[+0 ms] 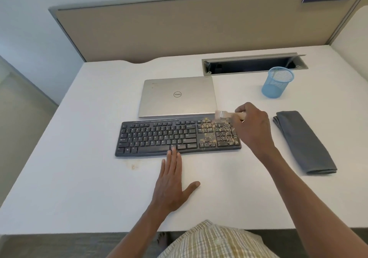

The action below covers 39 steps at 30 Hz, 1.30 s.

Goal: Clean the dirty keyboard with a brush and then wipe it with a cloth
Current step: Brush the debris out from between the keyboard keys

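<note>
Black keyboard (159, 138) lying mid-desk (79, 178), tan grit sitting on its 3 o'clock end. Right hand (253, 126) gripping brush (225, 114), fingers curled on the handle, bristles blurred over the keypad's 12 o'clock edge. Left hand (172, 186) lying flat, fingers straight, tips touching the keyboard's 6 o'clock edge. Folded grey cloth (302, 142) lying at 3 o'clock, closed laptop (177, 96) sitting at 12
</note>
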Motion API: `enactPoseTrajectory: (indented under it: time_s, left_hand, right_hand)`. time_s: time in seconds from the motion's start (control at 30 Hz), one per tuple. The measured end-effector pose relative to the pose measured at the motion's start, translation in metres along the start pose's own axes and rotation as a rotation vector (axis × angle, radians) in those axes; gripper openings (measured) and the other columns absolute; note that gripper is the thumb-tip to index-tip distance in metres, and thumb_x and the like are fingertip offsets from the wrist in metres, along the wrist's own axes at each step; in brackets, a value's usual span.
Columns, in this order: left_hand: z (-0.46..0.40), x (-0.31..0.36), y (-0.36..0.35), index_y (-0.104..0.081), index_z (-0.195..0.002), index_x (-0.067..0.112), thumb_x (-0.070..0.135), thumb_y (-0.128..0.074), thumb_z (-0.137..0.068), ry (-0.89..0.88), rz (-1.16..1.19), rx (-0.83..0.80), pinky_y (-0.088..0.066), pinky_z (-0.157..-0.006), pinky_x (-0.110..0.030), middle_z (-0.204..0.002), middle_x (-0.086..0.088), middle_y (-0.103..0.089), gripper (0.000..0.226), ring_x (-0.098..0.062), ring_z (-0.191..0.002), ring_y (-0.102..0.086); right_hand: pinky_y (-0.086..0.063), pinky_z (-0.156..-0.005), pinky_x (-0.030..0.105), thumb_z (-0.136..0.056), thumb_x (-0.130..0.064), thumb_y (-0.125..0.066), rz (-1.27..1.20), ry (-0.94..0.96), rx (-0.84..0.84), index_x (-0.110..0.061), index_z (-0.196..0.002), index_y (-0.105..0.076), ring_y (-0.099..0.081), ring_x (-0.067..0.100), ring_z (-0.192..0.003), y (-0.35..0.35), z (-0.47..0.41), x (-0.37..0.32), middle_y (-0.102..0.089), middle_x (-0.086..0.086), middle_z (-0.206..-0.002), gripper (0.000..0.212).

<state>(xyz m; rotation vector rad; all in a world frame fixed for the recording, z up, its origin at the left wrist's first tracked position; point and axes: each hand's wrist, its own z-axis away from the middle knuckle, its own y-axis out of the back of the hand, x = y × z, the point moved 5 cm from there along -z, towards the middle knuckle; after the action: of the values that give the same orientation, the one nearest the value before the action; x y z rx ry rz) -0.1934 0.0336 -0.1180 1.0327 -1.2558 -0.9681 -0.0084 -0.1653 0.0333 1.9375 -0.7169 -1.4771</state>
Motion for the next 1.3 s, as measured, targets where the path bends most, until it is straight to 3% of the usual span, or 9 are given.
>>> enactPoseTrajectory:
  time_s: [0.33, 0.5, 0.67, 0.77, 0.87, 1.1, 1.3]
  left_hand:
    - [0.0, -0.017, -0.002, 0.017, -0.158, 0.007, 0.087, -0.02, -0.09, 0.041, -0.017, -0.021, 0.008, -0.125, -0.04, -0.165, -0.009, 0.03, 0.111, -0.023, -0.152, 0.029]
    - [0.003, -0.017, -0.007, 0.008, -0.16, 0.01, 0.081, -0.02, -0.095, 0.008, 0.023, 0.04, 0.006, -0.127, -0.037, -0.168, -0.004, 0.022, 0.1, -0.02, -0.155, 0.019]
    - [-0.001, -0.02, -0.009, -0.011, -0.162, 0.009, 0.074, -0.027, -0.099, 0.005, 0.037, 0.074, 0.003, -0.124, -0.032, -0.171, -0.003, 0.005, 0.091, -0.02, -0.157, 0.006]
    - [-0.001, -0.02, -0.009, -0.008, -0.162, 0.012, 0.075, -0.022, -0.099, 0.008, 0.039, 0.081, 0.004, -0.123, -0.032, -0.17, -0.002, 0.005, 0.09, -0.018, -0.157, 0.008]
    - [-0.001, -0.019, -0.008, -0.01, -0.162, 0.013, 0.076, -0.022, -0.099, 0.016, 0.049, 0.086, 0.004, -0.123, -0.032, -0.17, -0.002, 0.003, 0.09, -0.018, -0.157, 0.008]
    - [0.001, -0.02, -0.008, -0.01, -0.162, 0.015, 0.076, -0.026, -0.098, 0.019, 0.089, 0.114, 0.003, -0.123, -0.03, -0.17, 0.002, 0.004, 0.09, -0.012, -0.155, 0.013]
    - [-0.001, -0.02, -0.008, -0.009, -0.162, 0.015, 0.074, -0.029, -0.099, 0.012, 0.089, 0.114, 0.001, -0.124, -0.031, -0.17, 0.001, 0.003, 0.09, -0.013, -0.156, 0.011]
  right_hand:
    - [-0.036, -0.061, 0.025, -0.089, -0.018, -0.059, 0.02, -0.038, -0.014, -0.013, -0.094, -0.06, -0.058, 0.021, -0.064, -0.024, 0.013, -0.017, -0.067, 0.003, -0.076, 0.007]
    - [-0.036, -0.054, 0.02, -0.089, -0.018, -0.058, 0.036, -0.043, -0.02, -0.014, -0.094, -0.061, -0.058, 0.015, -0.062, -0.026, 0.009, -0.013, -0.067, 0.0, -0.075, 0.007]
    - [-0.042, -0.053, 0.025, -0.089, -0.019, -0.058, 0.043, -0.03, -0.04, -0.013, -0.09, -0.063, -0.061, 0.016, -0.059, -0.026, -0.008, -0.012, -0.066, 0.001, -0.07, 0.007]
    - [-0.037, -0.049, 0.022, -0.089, -0.017, -0.058, 0.105, 0.011, -0.06, -0.012, -0.089, -0.063, -0.057, 0.013, -0.058, -0.031, -0.016, -0.014, -0.065, 0.002, -0.069, 0.007]
    - [-0.043, -0.053, 0.028, -0.088, -0.017, -0.055, 0.154, -0.002, -0.074, -0.013, -0.092, -0.065, -0.059, 0.017, -0.064, -0.037, -0.022, -0.011, -0.066, 0.002, -0.073, 0.011]
    - [-0.044, -0.064, 0.026, -0.085, -0.017, -0.058, 0.083, -0.024, -0.184, -0.016, -0.093, -0.071, -0.062, 0.017, -0.078, -0.059, -0.046, -0.014, -0.069, -0.002, -0.09, 0.016]
    - [-0.043, -0.059, 0.024, -0.083, -0.019, -0.063, 0.063, -0.051, -0.286, -0.015, -0.086, -0.072, -0.06, 0.014, -0.073, -0.087, -0.065, -0.028, -0.069, 0.0, -0.087, 0.011]
